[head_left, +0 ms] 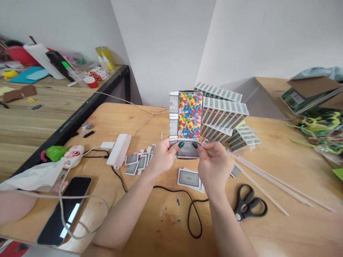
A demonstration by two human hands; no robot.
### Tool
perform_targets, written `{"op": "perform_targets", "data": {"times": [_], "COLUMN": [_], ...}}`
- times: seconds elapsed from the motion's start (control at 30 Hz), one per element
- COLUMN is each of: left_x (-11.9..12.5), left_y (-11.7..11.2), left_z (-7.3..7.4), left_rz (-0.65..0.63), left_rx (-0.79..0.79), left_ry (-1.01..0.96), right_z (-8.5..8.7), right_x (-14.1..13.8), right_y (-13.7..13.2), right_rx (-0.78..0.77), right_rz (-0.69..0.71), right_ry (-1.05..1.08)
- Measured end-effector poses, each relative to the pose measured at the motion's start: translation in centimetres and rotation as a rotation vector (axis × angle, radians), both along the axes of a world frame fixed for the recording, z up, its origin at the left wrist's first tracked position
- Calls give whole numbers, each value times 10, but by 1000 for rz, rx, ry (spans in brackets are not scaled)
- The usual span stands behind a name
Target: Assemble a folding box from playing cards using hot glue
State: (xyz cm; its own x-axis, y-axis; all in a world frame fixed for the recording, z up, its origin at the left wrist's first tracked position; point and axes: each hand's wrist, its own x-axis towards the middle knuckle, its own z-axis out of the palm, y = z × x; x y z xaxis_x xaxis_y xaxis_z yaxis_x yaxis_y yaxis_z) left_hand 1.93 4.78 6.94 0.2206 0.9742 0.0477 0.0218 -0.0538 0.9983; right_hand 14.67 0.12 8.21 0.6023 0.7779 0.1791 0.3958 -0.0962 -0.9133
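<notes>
Wooden tabletop (268, 214): boxed decks (225, 117) stacked at far edge. Held upright over mid-table, partly built card panel (186, 123), pinched at bottom by left hand (163, 157) and right hand (214, 164). Loose cards (139, 160) unused nearby.

I count one pair of scissors (250, 205), one phone (65, 210), one white glue gun (118, 150), and my two hands (163, 157) (214, 165) sharing one card strip (186, 121).

You hold an upright card panel (186, 119) at mid-table: patterned grey card backs on its left strip and bottom, a multicoloured patch covering its right side.
</notes>
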Motion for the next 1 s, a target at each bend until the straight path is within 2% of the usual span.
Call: {"op": "perform_targets", "data": {"times": [0.17, 0.27, 0.43, 0.6, 0.83, 0.93, 1.0], "left_x": [8, 10, 12, 19, 20, 18, 18], "left_y": [-3, -3, -1, -1, -6, -5, -5], "left_z": [-2, -5, -12, -12, -15, -12, -8], "left_rz": [129, 140, 44, 43, 214, 174, 70], "left_rx": [66, 62, -63, -144, 19, -4, -81], "left_ry": [74, 33, -76, -202, 68, 95, 3], "right_z": [2, -1, -9, -14, -13, -14, -16], "right_x": [1, 3, 8, 8, -3, -1, 2], "right_y": [5, 10, 15, 16, 11, 13, 15], "right_rx": [25, 54, 73, 87, 132, 127, 138], "right_rz": [76, 142, 74, 48, -21, -60, -94], "right_ry": [256, 382, 386, 388, 294, 280, 279]}}
